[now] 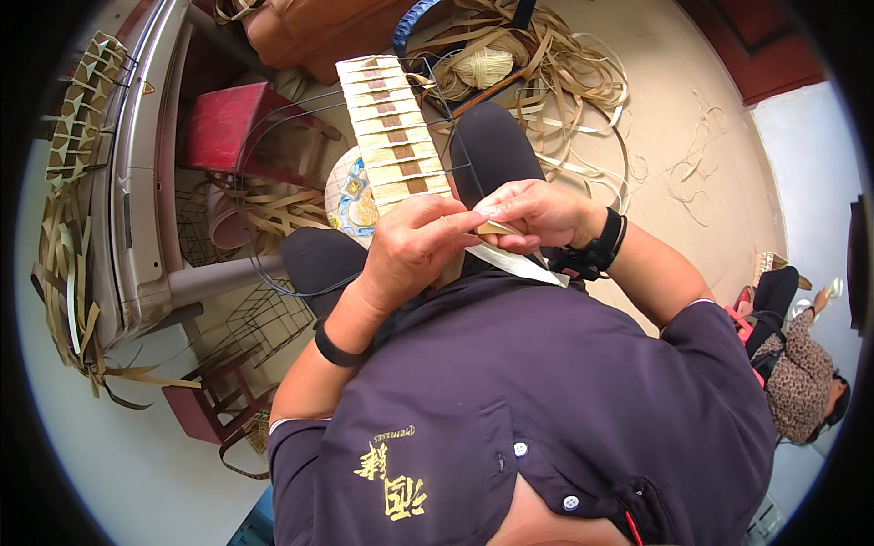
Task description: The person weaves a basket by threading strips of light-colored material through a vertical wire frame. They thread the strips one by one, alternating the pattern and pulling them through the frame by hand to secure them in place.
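Dark buttoned shirt (pixel 583 382) nearest; ribbed cream-and-brown woven panel (pixel 393 132) toward 11 o'clock.
Right grip (pixel 542 215) pinches a flat, smooth cream strip (pixel 517 262), partly finger-covered; left grip (pixel 410 247) meets it, its hold too obscured to tell, and hides the panel's lower end.

There is one left hand (pixel 414 244) and one right hand (pixel 543 216), with at least one pale strip (pixel 517 262) at them, one ridged woven panel (pixel 393 129) nearby and a second panel (pixel 80 114) at far left. Elsewhere come two reddish stools (pixel 223 120), one pale ball of string (pixel 483 65), one pink tub (pixel 228 223), two shirt buttons (pixel 571 501) and one other person (pixel 797 389). The loose strips (pixel 574 86) lying around are too many to count
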Tool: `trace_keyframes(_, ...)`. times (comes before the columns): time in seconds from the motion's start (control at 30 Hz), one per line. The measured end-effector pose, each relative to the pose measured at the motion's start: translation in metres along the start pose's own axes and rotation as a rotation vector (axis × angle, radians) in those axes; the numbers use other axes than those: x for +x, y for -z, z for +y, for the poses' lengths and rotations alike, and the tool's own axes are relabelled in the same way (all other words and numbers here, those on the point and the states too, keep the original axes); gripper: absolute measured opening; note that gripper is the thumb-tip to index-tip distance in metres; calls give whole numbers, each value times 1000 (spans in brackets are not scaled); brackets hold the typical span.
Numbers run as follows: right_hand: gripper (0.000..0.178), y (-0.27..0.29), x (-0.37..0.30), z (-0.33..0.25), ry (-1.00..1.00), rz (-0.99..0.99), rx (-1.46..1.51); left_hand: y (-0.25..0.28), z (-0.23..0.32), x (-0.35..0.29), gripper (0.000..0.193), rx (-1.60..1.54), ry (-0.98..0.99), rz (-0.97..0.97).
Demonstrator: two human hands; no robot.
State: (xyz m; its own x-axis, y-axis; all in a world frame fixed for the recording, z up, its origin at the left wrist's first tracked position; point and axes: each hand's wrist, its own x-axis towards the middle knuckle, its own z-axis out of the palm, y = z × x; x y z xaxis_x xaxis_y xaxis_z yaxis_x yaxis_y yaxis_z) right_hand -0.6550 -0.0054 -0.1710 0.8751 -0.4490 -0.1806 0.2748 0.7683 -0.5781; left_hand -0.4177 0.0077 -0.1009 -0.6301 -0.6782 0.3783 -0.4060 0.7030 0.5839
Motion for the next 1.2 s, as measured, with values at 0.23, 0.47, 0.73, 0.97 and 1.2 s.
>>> trace_keyframes(0.23,25,-2,12,-2,-84,-56,34,7,-1,5,21,60,-150,-20)
trace_keyframes(0.47,27,-17,13,-9,85,191,-419,8,2,0,17,39,-97,7)
trace_keyframes(0.73,17,-55,7,-16,450,483,-1417,10,6,-2,8,176,172,104)
trace_keyframes(0.97,12,-53,17,-6,484,521,-1197,14,-1,-7,13,74,312,128)
trace_keyframes(1.2,12,-17,-6,39,386,554,-1381,11,-25,-70,79,54,719,226)
